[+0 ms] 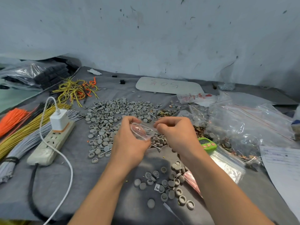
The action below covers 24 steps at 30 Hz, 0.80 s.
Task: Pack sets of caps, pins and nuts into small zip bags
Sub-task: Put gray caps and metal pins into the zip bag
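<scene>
Left hand grips small zip bag w/ pins inside. Right hand curled at its mouth; can't tell what it pinches. Caps on desk.

**Marked wall behind the cloth-covered table**

The pale blue-grey wall, flecked with dark scuffs and cracked low toward the right, rises directly behind the table. A wrinkled grey cloth covers the tabletop. The light is soft and even.
</scene>
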Each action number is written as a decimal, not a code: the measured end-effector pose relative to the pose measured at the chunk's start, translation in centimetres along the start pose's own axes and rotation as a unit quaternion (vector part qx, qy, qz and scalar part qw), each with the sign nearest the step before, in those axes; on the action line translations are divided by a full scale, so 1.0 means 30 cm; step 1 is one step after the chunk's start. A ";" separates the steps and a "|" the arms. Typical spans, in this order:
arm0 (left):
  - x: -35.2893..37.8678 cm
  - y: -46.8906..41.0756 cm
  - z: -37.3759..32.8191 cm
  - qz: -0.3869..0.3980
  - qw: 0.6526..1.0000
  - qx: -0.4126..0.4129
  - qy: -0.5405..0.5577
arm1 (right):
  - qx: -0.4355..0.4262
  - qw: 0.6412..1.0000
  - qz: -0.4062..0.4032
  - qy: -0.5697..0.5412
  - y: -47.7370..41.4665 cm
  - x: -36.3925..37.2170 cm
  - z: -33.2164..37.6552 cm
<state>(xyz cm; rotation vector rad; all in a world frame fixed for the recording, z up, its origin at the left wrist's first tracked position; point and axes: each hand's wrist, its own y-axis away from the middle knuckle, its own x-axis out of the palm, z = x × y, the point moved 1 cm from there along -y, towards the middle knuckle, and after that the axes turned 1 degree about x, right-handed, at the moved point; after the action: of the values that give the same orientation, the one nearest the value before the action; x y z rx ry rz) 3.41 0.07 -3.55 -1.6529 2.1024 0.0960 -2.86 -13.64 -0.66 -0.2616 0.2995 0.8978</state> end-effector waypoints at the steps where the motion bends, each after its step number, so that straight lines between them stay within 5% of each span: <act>1: -0.004 -0.004 0.000 -0.004 0.998 -0.022 0.053 | -0.002 0.999 -0.028 0.041 -0.012 -0.015 -0.011; 5: -0.044 -0.022 -0.021 0.036 0.955 -0.108 0.273 | 0.001 0.962 0.003 0.275 -0.046 -0.007 -0.052; 9: -0.079 -0.023 -0.037 0.097 0.875 -0.153 0.450 | -0.002 0.889 0.045 0.456 -0.043 0.081 -0.081; 19: -0.144 -0.025 -0.027 0.140 0.792 -0.198 0.561 | -0.044 0.868 0.078 0.489 -0.021 0.102 -0.075; 22: -0.146 -0.031 -0.023 0.127 0.810 -0.184 0.542 | -0.048 0.892 0.068 0.445 -0.024 0.068 -0.049; 24: -0.136 -0.037 -0.015 0.082 0.898 -0.124 0.414 | -0.059 0.941 0.036 0.331 -0.028 0.042 -0.020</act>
<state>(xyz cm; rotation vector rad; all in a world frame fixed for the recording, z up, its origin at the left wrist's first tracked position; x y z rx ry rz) 5.00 3.30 -1.29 -1.8627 2.9603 -0.3719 -1.55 -13.44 -1.59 -0.6696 0.8860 0.8811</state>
